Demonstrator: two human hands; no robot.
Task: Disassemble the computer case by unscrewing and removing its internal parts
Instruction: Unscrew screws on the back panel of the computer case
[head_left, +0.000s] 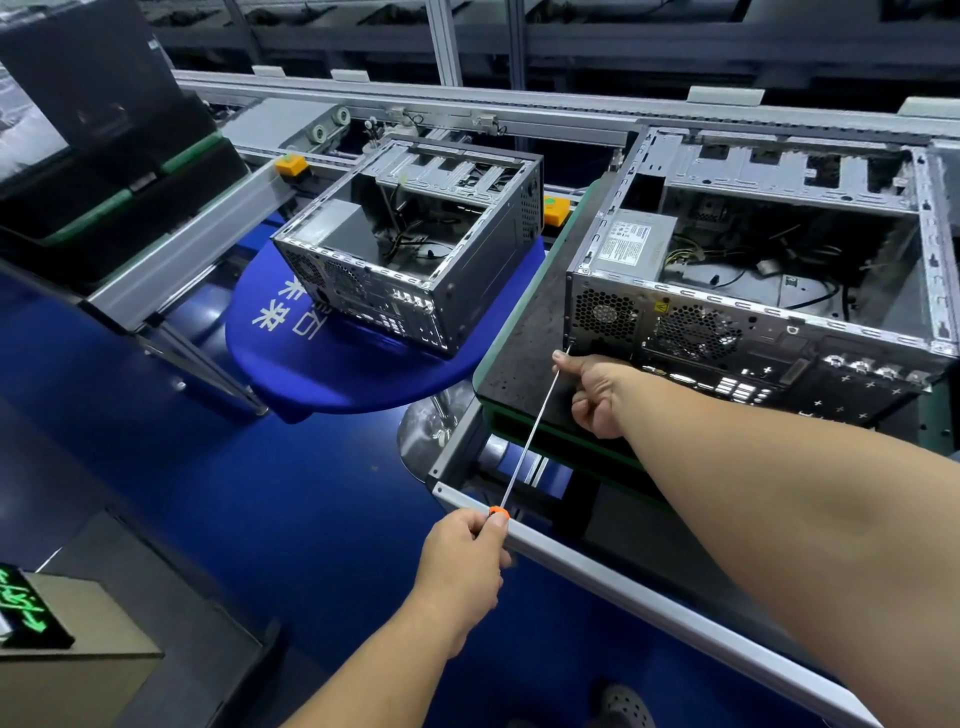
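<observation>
An open grey computer case (769, 291) lies on its side on a dark mat at the right, its rear panel facing me and a power supply (631, 244) inside at the back left. A long screwdriver (530, 441) with an orange handle reaches up to the case's lower left rear corner. My left hand (462, 561) grips the handle at the bench's front edge. My right hand (597, 392) pinches the thin shaft near its tip, fingers curled, right beside the case corner.
A second open case (415, 260) stands on a round blue table (322, 374) to the left. An aluminium rail (623, 587) edges the bench. A conveyor frame (467, 109) runs behind; dark boxes (93, 156) sit far left; a cardboard box (78, 665) is at lower left.
</observation>
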